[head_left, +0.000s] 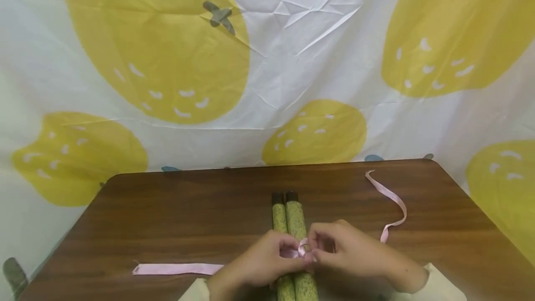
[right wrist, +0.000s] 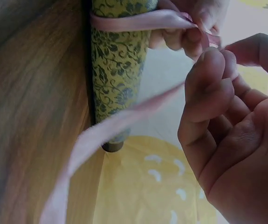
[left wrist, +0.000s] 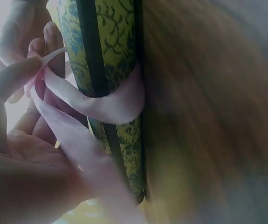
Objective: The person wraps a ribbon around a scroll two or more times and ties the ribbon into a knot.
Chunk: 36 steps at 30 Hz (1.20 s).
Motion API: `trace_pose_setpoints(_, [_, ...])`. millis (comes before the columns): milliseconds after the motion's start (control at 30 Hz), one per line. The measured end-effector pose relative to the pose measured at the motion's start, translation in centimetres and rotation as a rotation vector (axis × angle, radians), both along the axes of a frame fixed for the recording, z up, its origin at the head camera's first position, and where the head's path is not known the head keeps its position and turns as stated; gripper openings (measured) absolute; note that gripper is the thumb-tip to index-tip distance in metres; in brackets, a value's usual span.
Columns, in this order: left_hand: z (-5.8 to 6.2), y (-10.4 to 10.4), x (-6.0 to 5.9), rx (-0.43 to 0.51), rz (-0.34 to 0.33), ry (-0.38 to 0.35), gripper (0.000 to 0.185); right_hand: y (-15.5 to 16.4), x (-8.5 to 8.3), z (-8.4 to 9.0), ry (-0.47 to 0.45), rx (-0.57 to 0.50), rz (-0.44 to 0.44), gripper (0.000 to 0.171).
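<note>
Pink ribbon [head_left: 302,249] is wrapped around our two green patterned rolls [head_left: 294,226] at lower centre of the frame on the worktop [head_left: 167,217]. Both hands, left hand [head_left: 259,259] and right hand [head_left: 351,250], pinch it. If we lose tension, the knot probably slackens and the rolls drift apart.

two patterned rolls [head_left: 295,219], one pink ribbon [head_left: 388,199], two hands [head_left: 351,247], one table [head_left: 188,217]
</note>
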State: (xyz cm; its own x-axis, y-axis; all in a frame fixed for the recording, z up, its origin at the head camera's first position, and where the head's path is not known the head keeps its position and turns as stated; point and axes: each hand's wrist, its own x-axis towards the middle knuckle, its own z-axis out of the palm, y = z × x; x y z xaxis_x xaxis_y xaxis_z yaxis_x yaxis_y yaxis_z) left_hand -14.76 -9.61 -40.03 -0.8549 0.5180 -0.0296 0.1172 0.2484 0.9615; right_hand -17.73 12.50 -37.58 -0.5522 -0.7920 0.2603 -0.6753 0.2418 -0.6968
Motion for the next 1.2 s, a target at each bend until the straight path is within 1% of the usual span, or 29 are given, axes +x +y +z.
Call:
trace_pose_setpoints(67, [0.00, 0.10, -0.09, 0.010, -0.014, 0.005, 0.017, 0.21, 0.04, 0.14, -0.020, -0.010, -0.012, 0.014])
trace_pose_setpoints(167, [0.04, 0.14, -0.14, 0.007, -0.009, -0.002, 0.018, 0.23, 0.11, 0.26, -0.026, 0.005, -0.017, 0.011])
trace_pose_setpoints(267, [0.17, 0.00, -0.09, -0.013, 0.013, -0.001, 0.016, -0.03, 0.20, 0.36, 0.015, 0.060, -0.022, 0.010])
trace_pose_setpoints(367, [0.25, -0.09, -0.04, -0.015, 0.012, 0.004, 0.015, -0.15, 0.27, 0.36, 0.036, 0.086, -0.019, 0.012])
trace_pose_setpoints(433, [0.24, -0.07, -0.03, -0.008, -0.003, 0.009, 0.014, -0.14, 0.34, 0.37, -0.004, 0.069, -0.006, 0.013])
trace_pose_setpoints(533, [0.20, -0.06, -0.05, 0.006, -0.025, 0.013, 0.014, -0.08, 0.43, 0.50, -0.120, 0.021, 0.004, 0.012])
trace_pose_setpoints(600, [0.19, -0.06, -0.08, 0.010, -0.031, 0.020, 0.015, -0.01, 0.49, 0.63, -0.208, -0.008, 0.009, 0.012])
trace_pose_setpoints(667, [0.19, -0.06, -0.08, 0.007, -0.034, 0.023, 0.016, 0.09, 0.54, 0.67, -0.278, -0.032, 0.022, 0.012])
trace_pose_setpoints(767, [0.26, -0.08, 0.03, -0.018, -0.023, 0.038, 0.018, 0.16, 0.57, 0.57, -0.311, -0.045, 0.047, 0.009])
trace_pose_setpoints(833, [0.29, -0.07, 0.11, -0.026, -0.016, 0.034, 0.018, 0.17, 0.58, 0.44, -0.284, -0.036, 0.051, 0.010])
trace_pose_setpoints(900, [0.31, -0.06, 0.16, -0.029, -0.015, 0.038, 0.017, 0.13, 0.59, 0.36, -0.220, -0.015, 0.029, 0.013])
trace_pose_setpoints(967, [0.30, -0.03, 0.14, -0.026, -0.019, 0.040, 0.017, 0.12, 0.62, 0.37, -0.153, 0.007, -0.009, 0.015])
trace_pose_setpoints(1033, [0.32, -0.01, 0.09, -0.031, -0.020, 0.047, 0.016, 0.14, 0.66, 0.44, -0.106, 0.018, -0.059, 0.019])
trace_pose_setpoints(1100, [0.36, 0.00, 0.07, -0.040, -0.021, 0.051, 0.016, 0.18, 0.72, 0.55, -0.088, 0.021, -0.099, 0.022])
trace_pose_setpoints(1200, [0.47, -0.05, 0.14, -0.055, -0.010, 0.052, 0.017, 0.09, 0.75, 0.81, -0.083, 0.020, -0.132, 0.025])
